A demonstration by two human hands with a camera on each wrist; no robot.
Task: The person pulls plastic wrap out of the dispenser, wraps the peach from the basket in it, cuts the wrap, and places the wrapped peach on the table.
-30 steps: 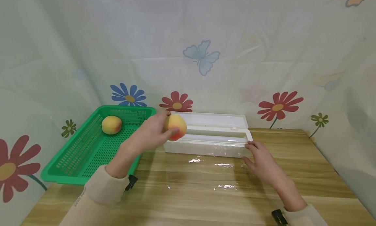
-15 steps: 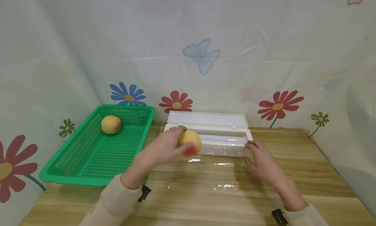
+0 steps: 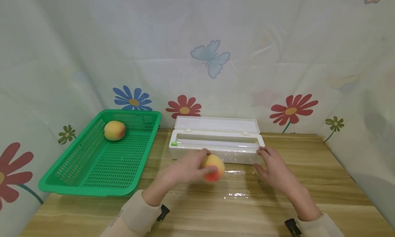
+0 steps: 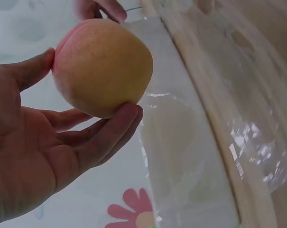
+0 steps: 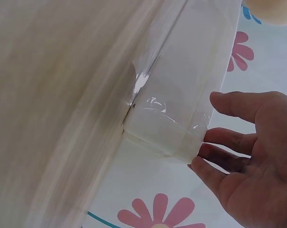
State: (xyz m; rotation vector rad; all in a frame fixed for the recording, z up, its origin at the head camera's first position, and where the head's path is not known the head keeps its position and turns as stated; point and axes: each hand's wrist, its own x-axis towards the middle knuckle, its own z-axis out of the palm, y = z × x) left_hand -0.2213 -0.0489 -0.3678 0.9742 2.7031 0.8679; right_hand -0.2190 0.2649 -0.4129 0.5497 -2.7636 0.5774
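Note:
My left hand (image 3: 189, 166) holds a yellow-and-red peach (image 3: 216, 165) between thumb and fingers, above the table in front of a long white cling film box (image 3: 239, 157). In the left wrist view the peach (image 4: 103, 69) sits at the fingertips. The box's lid (image 3: 217, 124) is tipped back and a roll (image 3: 213, 143) lies inside. Clear cling film (image 3: 237, 195) runs from the box over the tabletop, showing as glints. At the box's right end, the fingertips of my right hand (image 3: 277, 170) touch the corner; in the right wrist view the thumb (image 5: 236, 104) stands apart from it.
A green plastic basket (image 3: 83, 189) stands at the left with another peach (image 3: 115, 131) in its back corner. A small green slider (image 3: 174, 144) sits at the box's left end. Behind the wooden table (image 3: 311, 182) hangs a flower-printed curtain (image 3: 308, 41).
My left hand has carried the peach right and toward me, from over the box's left end to in front of the box. My right hand has stayed at the box corner.

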